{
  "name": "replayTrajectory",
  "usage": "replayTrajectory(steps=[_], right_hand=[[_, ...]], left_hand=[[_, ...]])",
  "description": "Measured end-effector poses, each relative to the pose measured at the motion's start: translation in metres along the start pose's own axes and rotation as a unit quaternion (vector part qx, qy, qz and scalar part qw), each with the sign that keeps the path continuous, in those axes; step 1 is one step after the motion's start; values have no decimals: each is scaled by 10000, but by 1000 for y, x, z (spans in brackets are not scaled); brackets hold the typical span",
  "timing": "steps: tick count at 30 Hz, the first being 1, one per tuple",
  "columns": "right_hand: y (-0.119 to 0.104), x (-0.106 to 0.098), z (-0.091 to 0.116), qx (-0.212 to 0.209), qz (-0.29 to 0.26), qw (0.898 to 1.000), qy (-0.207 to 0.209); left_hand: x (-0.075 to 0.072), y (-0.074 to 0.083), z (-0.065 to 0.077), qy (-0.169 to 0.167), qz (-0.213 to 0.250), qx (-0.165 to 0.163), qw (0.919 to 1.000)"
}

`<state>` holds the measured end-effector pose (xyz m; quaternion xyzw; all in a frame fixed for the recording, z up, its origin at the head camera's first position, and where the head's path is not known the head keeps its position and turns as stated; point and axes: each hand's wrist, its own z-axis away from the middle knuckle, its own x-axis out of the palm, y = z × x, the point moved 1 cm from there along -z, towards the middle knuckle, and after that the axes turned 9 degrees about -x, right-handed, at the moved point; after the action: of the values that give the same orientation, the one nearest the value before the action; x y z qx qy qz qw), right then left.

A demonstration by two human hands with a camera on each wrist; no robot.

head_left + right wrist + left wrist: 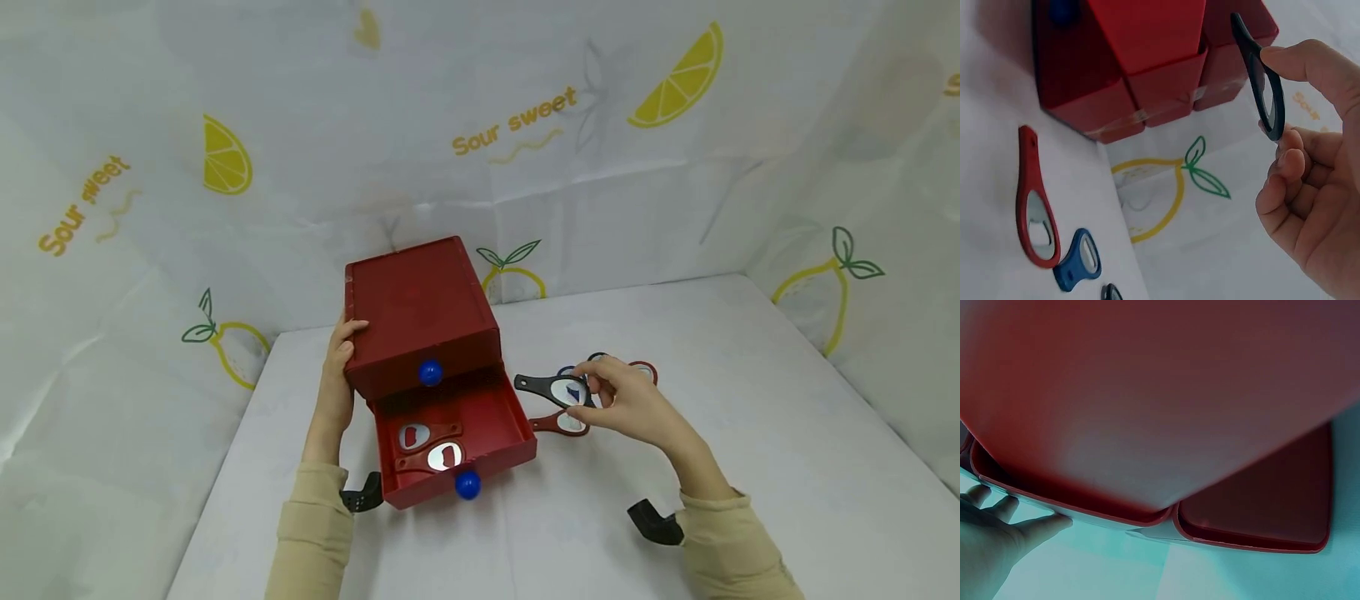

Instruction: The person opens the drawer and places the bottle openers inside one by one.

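Note:
My right hand (637, 404) pinches a black bottle opener (536, 384) between thumb and fingers, above the table by the drawer's right side. In the right wrist view the opener (1252, 47) is held nearly edge-on. A red drawer cabinet (420, 300) with blue knobs stands left of it. Its lower drawer (491, 408) is pulled out and holds two red bottle openers, one farther back (444, 431) and one nearer the front (412, 461). My left hand (337, 383) rests against the cabinet's left side, fingers extended along the edge in the left wrist view.
A red bottle opener (546, 423) lies on the white table under my right hand. Behind that hand are another red one (652, 368) and a dark one (597, 356), partly hidden. The right wrist view shows a blue opener (1075, 269). A printed white sheet (420, 92) hangs behind.

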<state>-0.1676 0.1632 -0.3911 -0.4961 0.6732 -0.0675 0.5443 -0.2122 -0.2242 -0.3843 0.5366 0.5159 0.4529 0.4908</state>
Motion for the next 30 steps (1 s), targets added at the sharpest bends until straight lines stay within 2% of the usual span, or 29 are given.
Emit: replayTrajectory(steps=[4,9,14,18,25,30], right_hand=[[-23,5,-10,-402,-138,9991,-67],[-49,25,-27,-672,-176,9961,-534],[-66,44,-42,-569,-67,9936,-972],[-78,54,-52,-474,246,9910,-1224],[-89,68,-66,-612,521,9860,-1459],[-91,78,-72,-525,652,9829,-1642]], left_hand=[[-2,-1,2,59,18,-32,10000],[-3,-1,3,116,30,-23,9999],[-2,0,1,58,21,-39,10000],[-2,-1,0,66,6,-92,9999],[-2,-1,-1,58,-33,-74,10000],[0,0,-1,34,-27,-73,10000]])
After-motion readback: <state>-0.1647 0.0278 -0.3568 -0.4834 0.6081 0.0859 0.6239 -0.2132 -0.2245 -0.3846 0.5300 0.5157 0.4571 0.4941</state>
